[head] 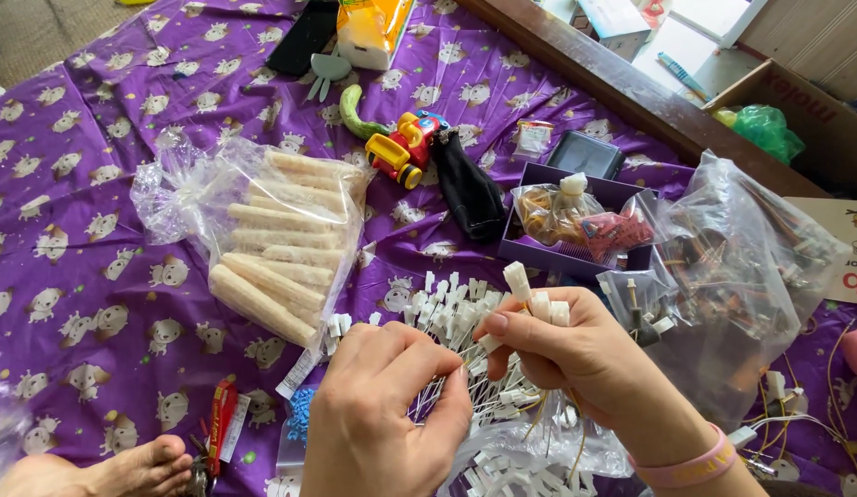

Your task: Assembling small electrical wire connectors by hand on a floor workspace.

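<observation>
place: likely home floor | purple patterned sheet point(97, 304) | toy truck point(403, 147) | bare foot point(138, 468)

Glossy plastic bag point(751, 248); seemingly plastic connectors point(530, 294)

Bright, even daylight; soft shadows, sharp focus, slight wide-angle stretch at the edges
</observation>
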